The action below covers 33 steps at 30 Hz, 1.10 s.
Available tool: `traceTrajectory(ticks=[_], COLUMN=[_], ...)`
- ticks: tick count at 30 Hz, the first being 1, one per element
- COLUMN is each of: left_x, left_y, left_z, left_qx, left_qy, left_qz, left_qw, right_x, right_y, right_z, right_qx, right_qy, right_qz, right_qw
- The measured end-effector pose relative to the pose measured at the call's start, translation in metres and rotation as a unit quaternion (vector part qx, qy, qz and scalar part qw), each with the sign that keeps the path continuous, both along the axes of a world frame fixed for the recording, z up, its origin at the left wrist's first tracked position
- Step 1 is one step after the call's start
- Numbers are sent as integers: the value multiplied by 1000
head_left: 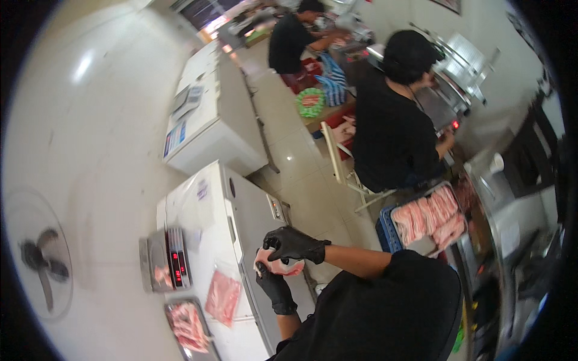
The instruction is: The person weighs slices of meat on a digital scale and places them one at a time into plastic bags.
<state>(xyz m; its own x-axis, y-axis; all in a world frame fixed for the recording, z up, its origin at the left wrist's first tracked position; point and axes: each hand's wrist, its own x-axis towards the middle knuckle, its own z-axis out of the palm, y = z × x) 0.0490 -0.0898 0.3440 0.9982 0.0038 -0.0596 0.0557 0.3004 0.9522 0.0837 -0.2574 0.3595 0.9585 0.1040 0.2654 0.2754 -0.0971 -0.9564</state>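
My left hand (276, 291), in a black glove, grips the lower left edge of a raw meat slice (289, 267). From above, my right hand (293, 244), also gloved in black, holds the same slice with curled fingers. The slice is pink with pale fat and hangs over the front edge of the white chest freezer (212, 216). On the freezer lid lie a clear bag of flat pink meat (223, 298), a metal tray of meat strips (189, 327), and a digital scale (169, 257) with a piece of meat on its plate.
Two co-workers in black stand ahead, the nearer (397, 122) at a meat slicer (451, 90). A tray of sliced meat (426, 216) sits on a blue crate (388, 230) to the right. Beyond are a folding chair (334, 158) and a second freezer (226, 135). A fan (43, 259) is at the left.
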Motion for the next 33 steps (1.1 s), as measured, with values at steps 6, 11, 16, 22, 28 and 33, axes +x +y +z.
traceTrajectory(ticks=[6, 11, 16, 22, 28, 33], left_x=[-16, -17, -15, -18, -17, -20], left_y=[5, 22, 27, 33, 32, 30], left_z=[18, 13, 20, 32, 24, 26], left_qx=[64, 91, 113, -11, -45, -6], left_qy=[-1, -25, -20, -23, -17, -55], left_qz=[63, 56, 63, 54, 93, 78], left_qw=[996, 994, 991, 998, 995, 995], right_x=[-4, 5, 9, -6, -8, -10], right_y=[26, 41, 43, 52, 56, 51], right_z=[1, -9, -8, 30, 33, 31], right_qx=[-29, -78, -60, -20, -10, -35], right_qy=[3, -40, 2, 7, 0, -13], right_qz=[-3, 16, 33, 33, 33, 46], right_qw=[1000, 996, 998, 999, 999, 998])
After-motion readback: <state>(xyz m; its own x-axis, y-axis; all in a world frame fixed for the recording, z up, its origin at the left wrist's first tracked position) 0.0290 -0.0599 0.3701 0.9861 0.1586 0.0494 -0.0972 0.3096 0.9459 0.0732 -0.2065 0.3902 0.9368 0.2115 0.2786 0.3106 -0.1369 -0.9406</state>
